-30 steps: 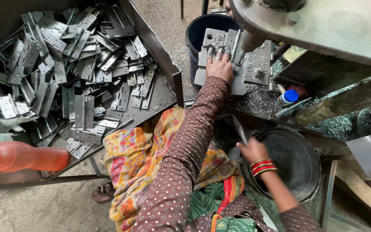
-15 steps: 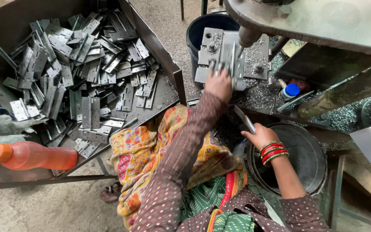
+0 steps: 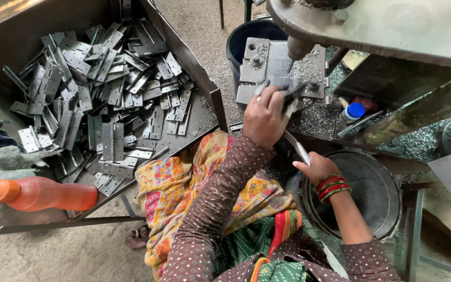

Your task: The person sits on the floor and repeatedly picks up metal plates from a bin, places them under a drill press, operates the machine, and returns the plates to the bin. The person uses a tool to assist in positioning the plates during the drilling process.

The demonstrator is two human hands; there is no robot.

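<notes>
A: Steel everywhere. What do you have your left hand (image 3: 264,117) on?

B: In the head view, your left hand lies on the plate (image 3: 254,65) under the spindle (image 3: 297,49). The fingers are curled tight round a hinge (image 3: 291,97), pressing it down just by the bit.

A: And your right hand (image 3: 317,167)?

B: It is lower, above the rim of the black pan (image 3: 377,193). Thumb and fingers are pinched shut on a flat strip (image 3: 297,148) that points up toward your left wrist.

A: Which step would you call this?

B: I judge it to be seating the hinge under the bit. The next move calls for the piece to lie square on the plate, with your knuckles clear of the spindle and the swarf (image 3: 314,117).

A: Where is the rest of the stock?

B: More hinges are heaped in the tray (image 3: 204,112) to your left, well apart from the plate.

A: Any packages or labels?

B: An orange bottle (image 3: 43,193) lies on its side at the tray's near corner, and I see no label on it. A small white bottle (image 3: 353,112) with a blue cap sits in the swarf to the right of the plate, its print too small to make out. A blue bucket (image 3: 246,36) stands behind the plate. There are no signs.
</notes>
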